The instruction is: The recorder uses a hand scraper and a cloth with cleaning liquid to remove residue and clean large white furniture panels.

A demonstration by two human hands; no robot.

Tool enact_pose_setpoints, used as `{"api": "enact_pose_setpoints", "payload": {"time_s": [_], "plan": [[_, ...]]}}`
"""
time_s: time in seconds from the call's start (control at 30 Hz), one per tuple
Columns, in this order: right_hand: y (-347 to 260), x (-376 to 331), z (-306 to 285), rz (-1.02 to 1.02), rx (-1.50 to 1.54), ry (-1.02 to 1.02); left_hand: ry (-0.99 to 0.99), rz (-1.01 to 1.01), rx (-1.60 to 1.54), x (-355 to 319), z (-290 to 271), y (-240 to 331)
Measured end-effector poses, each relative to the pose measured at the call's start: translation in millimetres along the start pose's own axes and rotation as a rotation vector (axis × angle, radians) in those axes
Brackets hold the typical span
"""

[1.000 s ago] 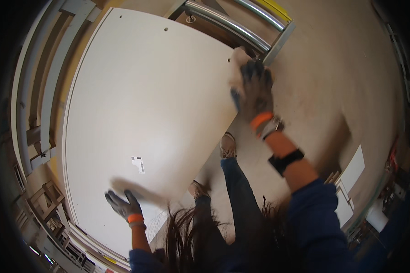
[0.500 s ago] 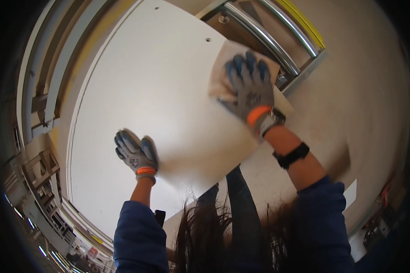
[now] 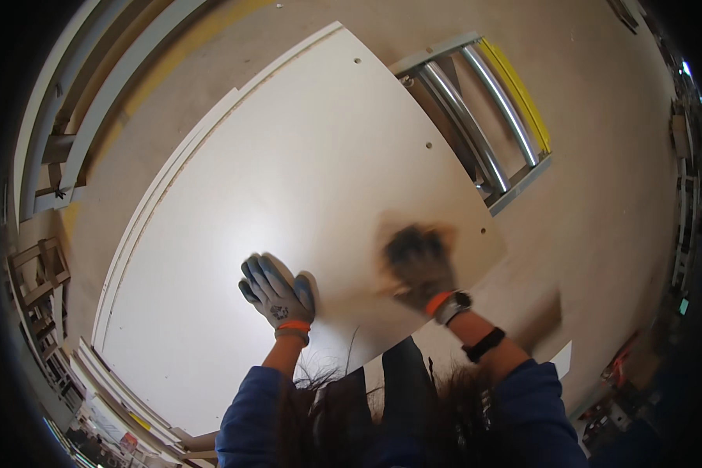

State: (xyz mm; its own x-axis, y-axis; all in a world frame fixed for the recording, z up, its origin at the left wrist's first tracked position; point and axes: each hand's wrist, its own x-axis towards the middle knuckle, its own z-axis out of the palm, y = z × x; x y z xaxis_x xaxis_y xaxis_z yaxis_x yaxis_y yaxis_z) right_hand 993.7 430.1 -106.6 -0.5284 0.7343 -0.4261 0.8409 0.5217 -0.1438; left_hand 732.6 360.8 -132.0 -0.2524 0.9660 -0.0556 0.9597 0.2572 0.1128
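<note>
A large white panel [image 3: 288, 148] with small holes along its right edge lies beneath both hands. My left hand [image 3: 277, 292], in a grey glove with blue-grey fingertips, rests flat on it, fingers stretched out and thumb apart, holding nothing. To the right, my gloved right hand [image 3: 423, 261] is over a tan cloth [image 3: 384, 234] on the panel. Motion smears this hand and the cloth, so the bend of the fingers does not show. Much of the cloth is hidden under the hand.
Past the panel's right edge is a section of metal rollers [image 3: 507, 105] with a yellow side rail [image 3: 515, 93]. Long grey beams [image 3: 105, 117] stand at the far left, above wooden frames [image 3: 39, 269]. A second board edge [image 3: 144, 203] shows along the panel's left side.
My right hand has swept the cloth nearer to me from the panel's far right edge. My left hand stays flat on the panel. The view has shifted, showing the panel's far corner.
</note>
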Motion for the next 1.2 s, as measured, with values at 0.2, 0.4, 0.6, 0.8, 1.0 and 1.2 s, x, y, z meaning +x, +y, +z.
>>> {"api": "enact_pose_setpoints", "payload": {"time_s": [0.2,0.4,0.6,0.8,1.0,1.2], "plan": [[82.5,140.8,-37.0,0.361,-0.068,0.494,-0.002,0.004,-0.05,7.2,1.6,8.2],[-23.4,272.6,-84.7,0.075,-0.015,0.445,-0.019,-0.009,-0.096,10.1,0.0,9.9],[-27.6,273.9,-94.5,-0.385,-0.054,0.315,0.031,-0.021,-0.09,11.9,0.2,6.8],[95.5,300.1,-101.9,0.175,-0.227,0.579,0.051,-0.008,-0.054,9.8,1.0,2.9],[-57.7,262.3,-74.8,-0.438,0.15,0.277,0.081,0.026,-0.06,19.7,7.0,13.8],[-9.0,291.3,-105.0,-0.266,0.031,0.287,0.084,0.022,-0.026,13.9,0.8,5.8]]}}
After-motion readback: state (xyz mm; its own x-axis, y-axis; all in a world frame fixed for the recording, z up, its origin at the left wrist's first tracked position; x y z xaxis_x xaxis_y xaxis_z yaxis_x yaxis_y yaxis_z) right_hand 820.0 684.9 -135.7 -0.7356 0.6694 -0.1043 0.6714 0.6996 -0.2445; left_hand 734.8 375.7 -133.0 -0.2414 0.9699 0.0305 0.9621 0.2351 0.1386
